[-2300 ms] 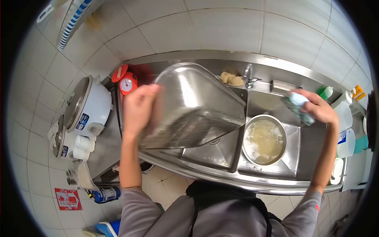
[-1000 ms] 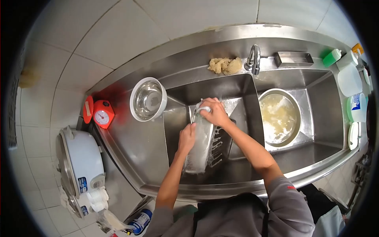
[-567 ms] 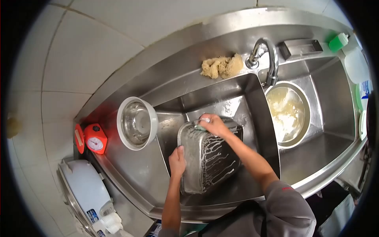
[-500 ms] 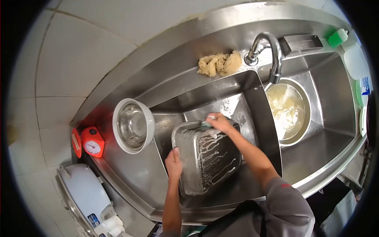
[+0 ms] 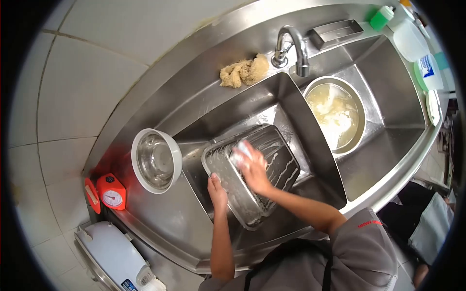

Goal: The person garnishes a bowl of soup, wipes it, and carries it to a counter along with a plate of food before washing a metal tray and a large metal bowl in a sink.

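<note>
A rectangular metal baking pan (image 5: 232, 180) lies tilted in the middle sink basin (image 5: 318, 169), streaked with white suds. At its left edge my left hand (image 5: 218, 192) grips the rim, thumb on top. My right hand (image 5: 254, 170) is over the pan, pressing a small whitish sponge (image 5: 241, 151) against its surface. Motion smears the sponge and the fingertips, and the fingers partly cover the sponge.
Left of the basin stands a white-rimmed bowl (image 5: 176, 165), near a red kitchen scale (image 5: 111, 191). A tan scrubbing cloth (image 5: 244, 71) rests behind, beside the faucet (image 5: 302, 56). The right basin holds a round pot (image 5: 361, 121) of cloudy liquid. Bottles, including a green one (image 5: 381, 18), line the far right.
My right hand has moved with the sponge from the pan's far edge down and left across it. The pan has turned and shifted slightly. The whole view has swung too.
</note>
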`<state>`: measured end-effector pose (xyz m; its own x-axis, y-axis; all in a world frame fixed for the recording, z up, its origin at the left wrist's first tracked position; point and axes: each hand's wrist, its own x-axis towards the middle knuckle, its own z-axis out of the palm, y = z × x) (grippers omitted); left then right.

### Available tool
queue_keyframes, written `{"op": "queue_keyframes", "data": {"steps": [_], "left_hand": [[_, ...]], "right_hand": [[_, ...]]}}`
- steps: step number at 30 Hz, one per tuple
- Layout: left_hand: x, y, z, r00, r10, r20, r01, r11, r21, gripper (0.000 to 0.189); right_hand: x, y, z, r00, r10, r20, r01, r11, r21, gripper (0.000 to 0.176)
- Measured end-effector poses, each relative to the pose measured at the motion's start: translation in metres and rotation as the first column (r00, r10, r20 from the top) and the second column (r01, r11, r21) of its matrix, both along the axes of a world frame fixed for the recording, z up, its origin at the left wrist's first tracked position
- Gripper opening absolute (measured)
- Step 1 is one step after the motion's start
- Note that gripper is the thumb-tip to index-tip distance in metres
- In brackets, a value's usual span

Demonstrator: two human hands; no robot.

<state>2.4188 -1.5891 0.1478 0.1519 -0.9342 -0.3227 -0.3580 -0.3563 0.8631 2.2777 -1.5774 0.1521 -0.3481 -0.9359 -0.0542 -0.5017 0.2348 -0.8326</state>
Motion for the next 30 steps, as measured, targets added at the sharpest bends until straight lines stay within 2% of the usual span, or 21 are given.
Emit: {"op": "queue_keyframes", "data": {"steps": [2, 4, 6, 8, 10, 11, 12, 13, 14, 15, 16, 17, 19, 20, 21, 23, 25, 26, 28, 30], "left_hand": [[0.008, 0.005, -0.015, 0.998, 0.045, -0.045, -0.045, 0.999, 0.001, 0.041], [0.015, 0.009, -0.028, 0.973, 0.178, -0.146, -0.18, 0.984, -0.002, 0.041], [0.005, 0.01, -0.014, 0.985, 0.131, -0.115, -0.13, 0.991, 0.018, 0.041], [0.0, 0.001, -0.003, 0.993, 0.083, -0.085, -0.08, 0.996, 0.031, 0.041], [-0.006, -0.002, 0.003, 0.959, 0.042, -0.279, -0.019, 0.996, 0.086, 0.044], [-0.012, -0.002, 0.007, 0.96, 0.04, -0.277, -0.016, 0.996, 0.09, 0.044], [-0.023, -0.005, 0.01, 0.928, 0.085, -0.364, -0.037, 0.99, 0.137, 0.047], [-0.033, -0.007, 0.013, 0.884, 0.134, -0.448, -0.053, 0.981, 0.189, 0.05], [-0.041, -0.01, 0.015, 0.88, 0.126, -0.458, -0.044, 0.982, 0.185, 0.05], [-0.049, -0.012, 0.017, 0.805, 0.164, -0.57, -0.04, 0.974, 0.224, 0.054], [-0.055, -0.014, 0.019, 0.718, 0.201, -0.666, -0.025, 0.964, 0.263, 0.057], [-0.064, -0.011, 0.044, 0.663, 0.23, -0.713, 0.008, 0.949, 0.314, 0.063], [-0.061, -0.016, 0.028, 0.624, 0.212, -0.752, 0.085, 0.939, 0.335, 0.063], [-0.058, -0.021, 0.011, 0.586, 0.213, -0.782, 0.142, 0.923, 0.358, 0.065], [-0.052, -0.031, -0.013, 0.694, 0.198, -0.693, 0.09, 0.93, 0.356, 0.065], [-0.057, -0.022, -0.003, 0.652, 0.228, -0.723, 0.081, 0.928, 0.365, 0.066], [-0.066, -0.011, 0.014, 0.644, 0.214, -0.734, 0.08, 0.936, 0.343, 0.066], [-0.07, -0.006, 0.027, 0.643, 0.263, -0.719, 0.032, 0.929, 0.369, 0.066], [-0.069, 0.0, 0.027, 0.645, 0.312, -0.698, -0.017, 0.918, 0.395, 0.067], [-0.06, 0.001, 0.014, 0.707, 0.42, -0.57, -0.207, 0.892, 0.401, 0.067]], "right_hand": [[-0.008, 0.007, -0.044, 0.995, 0.049, -0.083, -0.061, 0.988, -0.144, 0.034], [-0.058, 0.003, -0.104, 0.988, 0.029, -0.153, 0.013, 0.963, 0.268, 0.035], [-0.101, 0.018, -0.219, 0.965, -0.18, -0.189, 0.233, 0.92, 0.315, 0.038], [-0.09, 0.03, -0.19, 0.971, -0.197, -0.132, 0.231, 0.916, 0.329, 0.039], [-0.072, 0.041, -0.154, 0.985, -0.168, -0.037, 0.171, 0.932, 0.319, 0.041], [-0.058, 0.038, -0.101, 0.991, -0.123, 0.06, 0.091, 0.917, 0.387, 0.041], [-0.051, 0.031, -0.053, 0.976, -0.074, 0.203, 0.02, 0.967, 0.255, 0.043], [-0.047, 0.019, -0.029, 0.969, -0.034, 0.243, 0.007, 0.994, 0.11, 0.042], [-0.046, 0.004, -0.001, 0.984, 0.019, 0.179, -0.02, 1.0, 0.005, 0.041], [-0.045, -0.01, 0.024, 0.986, 0.031, 0.167, -0.027, 0.999, -0.03, 0.039], [-0.044, -0.018, 0.041, 0.996, 0.044, 0.083, -0.039, 0.997, -0.065, 0.036], [-0.041, -0.018, 0.055, 0.989, 0.086, -0.117, -0.101, 0.987, -0.123, 0.034], [-0.027, 0.001, 0.076, 0.919, 0.17, -0.357, -0.245, 0.953, -0.176, 0.024], [-0.015, 0.017, 0.067, 0.884, 0.117, -0.452, -0.233, 0.949, -0.21, 0.021], [-0.012, 0.04, 0.074, 0.895, 0.204, -0.398, -0.28, 0.95, -0.142, 0.022], [-0.012, 0.089, 0.078, 0.913, 0.147, -0.382, -0.219, 0.963, -0.155, 0.028], [-0.016, 0.136, 0.08, 0.901, 0.19, -0.39, -0.183, 0.982, 0.054, 0.041], [-0.018, 0.151, 0.077, 0.896, 0.188, -0.402, -0.143, 0.98, 0.139, 0.047], [-0.023, 0.159, 0.069, 0.943, -0.045, -0.329, 0.088, 0.989, 0.116, 0.05], [-0.027, 0.146, 0.033, 0.921, -0.384, -0.06, 0.387, 0.922, 0.027, 0.046]]}}
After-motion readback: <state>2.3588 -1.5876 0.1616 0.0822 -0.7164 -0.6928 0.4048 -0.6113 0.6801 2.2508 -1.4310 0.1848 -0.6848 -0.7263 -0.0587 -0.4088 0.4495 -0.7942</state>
